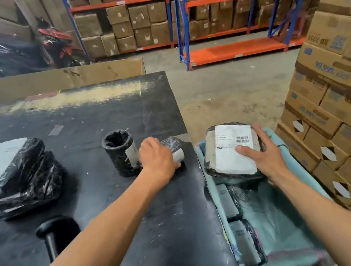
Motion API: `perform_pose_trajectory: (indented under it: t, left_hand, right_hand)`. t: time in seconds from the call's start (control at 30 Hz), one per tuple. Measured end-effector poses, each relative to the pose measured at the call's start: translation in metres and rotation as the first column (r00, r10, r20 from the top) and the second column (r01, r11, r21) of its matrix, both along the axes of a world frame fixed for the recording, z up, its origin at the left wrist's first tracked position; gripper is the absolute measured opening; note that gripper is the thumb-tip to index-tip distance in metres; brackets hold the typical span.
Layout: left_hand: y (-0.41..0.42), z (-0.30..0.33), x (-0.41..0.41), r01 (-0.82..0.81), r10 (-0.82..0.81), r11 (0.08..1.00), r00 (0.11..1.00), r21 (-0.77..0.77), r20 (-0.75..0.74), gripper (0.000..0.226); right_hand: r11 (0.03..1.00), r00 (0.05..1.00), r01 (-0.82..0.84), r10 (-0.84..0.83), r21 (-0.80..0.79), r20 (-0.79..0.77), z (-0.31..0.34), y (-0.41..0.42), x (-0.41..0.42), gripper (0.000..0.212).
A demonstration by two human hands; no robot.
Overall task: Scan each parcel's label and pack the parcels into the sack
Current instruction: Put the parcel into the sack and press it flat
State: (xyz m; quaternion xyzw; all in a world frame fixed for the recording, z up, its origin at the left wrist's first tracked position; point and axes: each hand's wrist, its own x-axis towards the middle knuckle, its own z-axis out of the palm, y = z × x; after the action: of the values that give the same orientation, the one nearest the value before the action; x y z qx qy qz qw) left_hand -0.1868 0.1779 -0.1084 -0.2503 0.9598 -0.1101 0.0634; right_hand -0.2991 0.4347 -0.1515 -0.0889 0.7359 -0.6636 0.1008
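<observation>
Parcel (230, 149) in black wrap, flat and label-up, sits in the grasp of the right hand (264, 155): the thumb presses on the white label (232, 146) just below the barcode, and the fingers wrap its far edge. It is held over the open mouth of the pale green sack (283, 214), which hangs at the right edge of the black table (91, 216). Other wrapped parcels already lie inside the sack, along its left wall.

To do this step well, I judge the parcel should go down flat beside those already packed rather than dropped on edge, so the sack fills evenly and the mouth stays open.

Across the table edge, the left hand (157, 156) curls over a small round parcel (173, 148) lying on the table, apparently gripping it. Beside it stands an upright black tube-shaped parcel (120, 156), touching or nearly so. Whether the small one has been scanned cannot be told. A black scanner-like handle (54, 234) lies nearer the body, and a stack of flat parcels (12, 176) waits at the table's left.
</observation>
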Motion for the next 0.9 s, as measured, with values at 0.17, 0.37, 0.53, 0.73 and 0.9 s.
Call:
perform_pose_trajectory:
  t: [0.17, 0.37, 0.53, 0.73, 0.9]
  left_hand:
    - [0.044, -0.029, -0.008, 0.305, -0.266, 0.940, 0.935, 0.151, -0.235, 0.081]
    - [0.066, -0.081, -0.039, 0.304, -0.236, 0.868, 0.948, 0.393, -0.213, 0.074]
    - [0.057, -0.117, -0.061, 0.177, -0.089, 0.812, 0.980, 0.556, -0.180, 0.080]
    - [0.058, -0.130, -0.058, 0.259, -0.141, 0.853, 0.951, 0.453, -0.276, 0.072]
    - [0.057, -0.131, -0.059, 0.258, -0.149, 0.853, 0.953, 0.453, -0.263, 0.075]
  right_hand:
    - [1.000, 0.999, -0.028, 0.028, 0.005, 0.039, -0.011, 0.010, -0.018, 0.090]
    - [0.999, 0.995, -0.011, 0.006, 0.044, 0.104, -0.041, 0.035, -0.033, 0.091]
    - [0.995, 0.979, -0.055, 0.038, 0.081, 0.202, -0.091, 0.040, -0.031, 0.091]
    - [0.977, 0.944, -0.180, 0.139, 0.114, 0.300, -0.152, 0.022, -0.040, 0.091]
    - [0.957, 0.918, -0.250, 0.186, 0.146, 0.351, -0.195, -0.004, -0.049, 0.095]
